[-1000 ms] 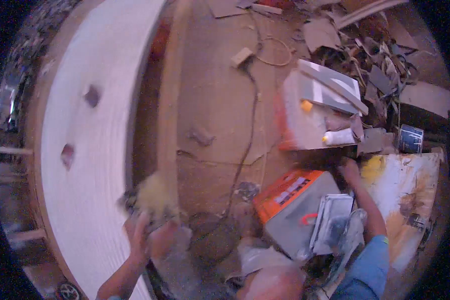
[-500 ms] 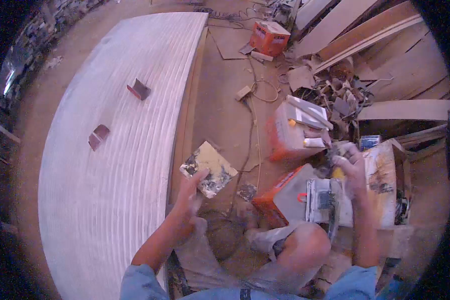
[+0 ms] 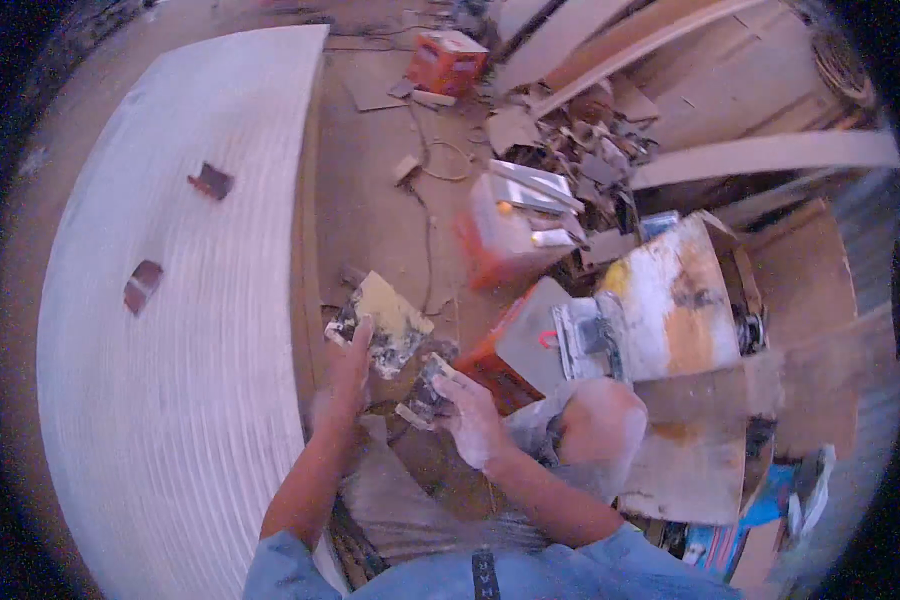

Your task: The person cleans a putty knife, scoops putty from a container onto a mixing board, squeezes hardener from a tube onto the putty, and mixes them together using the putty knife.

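Observation:
My left hand [image 3: 348, 365] is closed on a pale yellow square board [image 3: 395, 305], its thumb on the face, which is smeared with dark and whitish paste. Close by on the right, my right hand [image 3: 475, 420] grips a flat, dark, paste-smeared scraper [image 3: 425, 392] with a pale edge; blur hides its exact shape. The scraper is near the board's lower right corner, and I cannot tell whether they touch. To the left lies a long, white, ribbed panel [image 3: 185, 380]. On it rest two curled reddish-brown pieces of sandpaper [image 3: 211, 182], one nearer me than the other.
Right of my hands, a grey-topped orange box [image 3: 530, 335] carries a paste-caked flat tool [image 3: 575, 335]. Beyond it, another orange box [image 3: 485, 235] holds a tube [image 3: 552, 239]. A stained carton [image 3: 675, 300], a scrap heap [image 3: 595, 150] and a cable [image 3: 428, 235] lie around.
My right hand has come from beside the stained carton at the right to the board, now with the scraper in it. The view has swung right; my left hand still holds the board.

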Tool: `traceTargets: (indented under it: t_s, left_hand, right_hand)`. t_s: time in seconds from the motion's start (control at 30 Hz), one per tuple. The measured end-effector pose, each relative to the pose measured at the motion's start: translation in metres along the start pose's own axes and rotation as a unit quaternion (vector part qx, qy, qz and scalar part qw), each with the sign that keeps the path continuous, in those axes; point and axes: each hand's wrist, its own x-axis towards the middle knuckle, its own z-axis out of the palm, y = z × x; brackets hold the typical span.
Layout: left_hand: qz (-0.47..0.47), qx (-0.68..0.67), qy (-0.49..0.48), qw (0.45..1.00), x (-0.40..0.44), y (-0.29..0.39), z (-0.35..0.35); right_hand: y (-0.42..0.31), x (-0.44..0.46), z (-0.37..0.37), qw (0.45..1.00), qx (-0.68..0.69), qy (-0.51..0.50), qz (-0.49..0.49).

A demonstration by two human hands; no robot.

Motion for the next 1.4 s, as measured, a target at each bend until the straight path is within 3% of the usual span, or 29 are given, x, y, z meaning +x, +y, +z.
traceTargets:
  t_s: [0.07,0.17,0.33,0.4,0.43,0.47,0.53,0.6,0.67,0.73,0.8,0.87,0.93,0.97,1.0,1.03,1.07,1.13,1.2,1.27,1.33,1.37,1.4]
  left_hand:
    - [0.119,0.182,0.043,0.975,-0.005,0.007,-0.003]
    - [0.127,0.229,0.012,0.965,-0.026,0.007,-0.006]
    - [0.074,0.198,0.003,0.977,-0.021,0.001,0.001]
    - [0.164,0.266,-0.063,0.948,-0.036,0.016,0.018]
    - [0.197,0.288,-0.083,0.934,-0.035,0.012,0.024]
    - [0.162,0.248,-0.081,0.952,-0.010,-0.008,0.012]
    - [0.133,0.204,-0.081,0.967,-0.001,-0.013,0.014]
    - [0.149,0.182,-0.089,0.968,-0.027,0.005,0.032]
    - [0.142,0.191,-0.090,0.967,-0.046,0.018,0.044]
    - [0.122,0.228,-0.081,0.963,-0.060,0.028,0.049]
    - [0.109,0.247,-0.072,0.960,-0.057,0.030,0.048]
    - [0.072,0.287,-0.053,0.954,-0.023,0.011,0.030]
    - [0.040,0.328,-0.039,0.943,-0.016,0.010,0.022]
    - [0.165,0.419,-0.089,0.888,-0.032,0.021,0.022]
    - [0.222,0.462,-0.114,0.851,-0.042,0.030,0.026]
    - [0.282,0.500,-0.133,0.808,-0.053,0.039,0.030]
    - [0.190,0.390,-0.146,0.889,-0.054,0.044,0.045]
    - [0.090,0.263,-0.159,0.947,-0.060,0.054,0.056]
    - [0.080,0.289,-0.174,0.938,-0.061,0.057,0.058]
    - [0.053,0.295,-0.188,0.935,-0.053,0.051,0.052]
    - [0.033,0.292,-0.192,0.936,-0.050,0.053,0.053]
    - [0.022,0.313,-0.160,0.936,-0.053,0.056,0.058]
    - [0.010,0.335,-0.133,0.933,-0.055,0.056,0.063]
  right_hand:
    - [0.005,-0.004,0.019,0.995,0.088,0.056,0.008]
    - [0.014,-0.019,0.030,0.992,0.108,0.051,0.036]
    - [0.018,-0.002,0.016,0.997,-0.066,0.034,0.021]
    - [-0.020,0.024,-0.002,0.997,-0.049,0.060,0.030]
    - [-0.035,0.034,-0.014,0.995,-0.007,0.096,-0.026]
    - [-0.042,0.038,-0.021,0.987,0.034,0.133,-0.082]
    - [-0.035,0.019,-0.018,0.986,0.010,0.106,-0.125]
    - [-0.004,0.009,-0.019,0.996,-0.056,0.049,0.039]
    - [-0.048,0.022,-0.015,0.994,-0.037,0.078,0.069]
    - [-0.066,0.047,-0.050,0.979,0.097,0.145,-0.108]
    - [-0.073,0.017,-0.026,0.986,0.031,0.093,-0.133]
    - [-0.057,-0.012,0.000,0.987,-0.138,0.074,0.016]
    - [-0.062,0.008,-0.010,0.991,-0.108,0.082,0.005]
    - [-0.082,0.022,-0.022,0.987,-0.112,0.112,-0.041]
    - [-0.093,0.031,-0.034,0.980,-0.115,0.140,-0.086]
    - [-0.088,0.037,-0.041,0.975,-0.030,0.155,-0.155]
    - [-0.093,0.029,-0.030,0.976,-0.033,0.149,-0.156]
    - [-0.085,0.000,-0.002,0.975,-0.208,0.045,0.065]
    - [-0.068,0.021,-0.014,0.983,-0.170,0.061,0.026]
    - [-0.103,0.041,-0.035,0.992,-0.018,0.112,-0.056]
    - [-0.109,0.029,-0.049,0.997,-0.024,-0.040,-0.066]
    - [-0.080,0.028,-0.034,0.987,-0.126,-0.023,-0.101]
    - [-0.070,0.028,-0.031,0.987,-0.150,0.023,-0.054]
